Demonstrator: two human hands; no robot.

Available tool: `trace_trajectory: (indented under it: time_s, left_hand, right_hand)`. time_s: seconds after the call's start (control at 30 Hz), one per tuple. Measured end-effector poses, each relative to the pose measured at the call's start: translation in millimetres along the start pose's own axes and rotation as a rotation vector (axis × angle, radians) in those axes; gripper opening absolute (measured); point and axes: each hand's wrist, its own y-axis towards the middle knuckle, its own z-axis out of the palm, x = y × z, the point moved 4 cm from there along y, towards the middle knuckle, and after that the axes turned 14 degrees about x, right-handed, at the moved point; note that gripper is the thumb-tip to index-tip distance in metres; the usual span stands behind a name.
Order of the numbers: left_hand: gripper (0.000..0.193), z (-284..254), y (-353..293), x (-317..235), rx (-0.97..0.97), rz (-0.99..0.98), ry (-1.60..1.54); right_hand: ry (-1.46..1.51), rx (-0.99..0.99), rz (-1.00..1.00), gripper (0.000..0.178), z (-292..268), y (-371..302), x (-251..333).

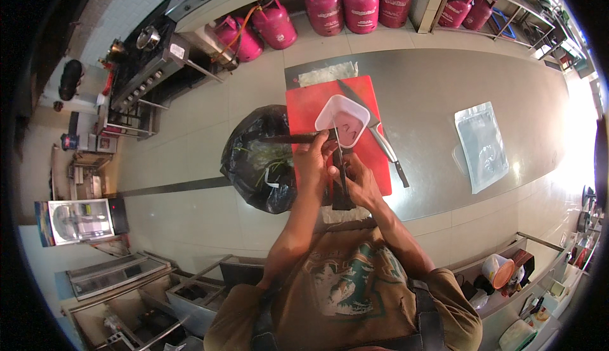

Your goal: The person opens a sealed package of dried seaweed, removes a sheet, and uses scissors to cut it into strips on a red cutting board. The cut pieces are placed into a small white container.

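**Both hands at work over a red cutting board**

At far left stands a gas stove (149, 65) with metal pots on it. Nearer, a black plastic bag (241, 129) sits open just beside the board's left edge, with green stems (274, 167) inside; what it rests on is hidden.

A long dark piece (285, 139) points left over the bag, its right end in the left hand (311, 164). That hand's fingers are pinched around it, above the red cutting board (301, 103). A pale, crumpled cloth (330, 73) shows past the board's far edge.

On the board sits a white tub (339, 106), with a few small dark bits (346, 127) in it. In front of the tub's near side, a slim dark item (344, 176) with a thin pale edge runs toward the person's body; its kind cannot be told. The right hand (360, 183) has its fingers curled narrowly about it, close to the left hand.

Along the board's right side lies a knife (382, 140), slanting. Farther right on the grey table (425, 110), well apart, a clear pouch (483, 148) lies flat.
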Motion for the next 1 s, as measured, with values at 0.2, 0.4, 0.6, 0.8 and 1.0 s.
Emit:
trace_trajectory:
  time_s: [0.2, 0.4, 0.6, 0.8, 1.0]
  left_hand:
    - [0.023, 5.0, -4.0, -5.0, -0.003, -0.039, 0.024]
    - [0.027, 2.6, 0.0, -5.2, 0.008, -0.023, -0.016]
    - [0.026, -1.7, 3.8, 2.8, -0.022, -0.037, 0.003]
    - [0.026, 1.4, 3.8, 2.9, -0.002, -0.009, -0.002]
    - [0.025, -4.7, 6.3, 4.3, -0.034, -0.029, -0.014]
  right_hand:
    - [0.039, -0.028, -0.041, 0.062, 2.2, 0.4, -12.2]
    - [0.226, 0.018, 0.04, 0.062, 4.7, -4.6, -2.8]
    - [0.073, -0.007, 0.005, 0.063, 3.6, 3.3, -10.5]
    - [0.099, -0.058, -0.083, 0.061, 8.8, 6.4, -19.8]
    - [0.213, -0.015, 0.014, 0.061, 11.2, 1.4, -14.0]
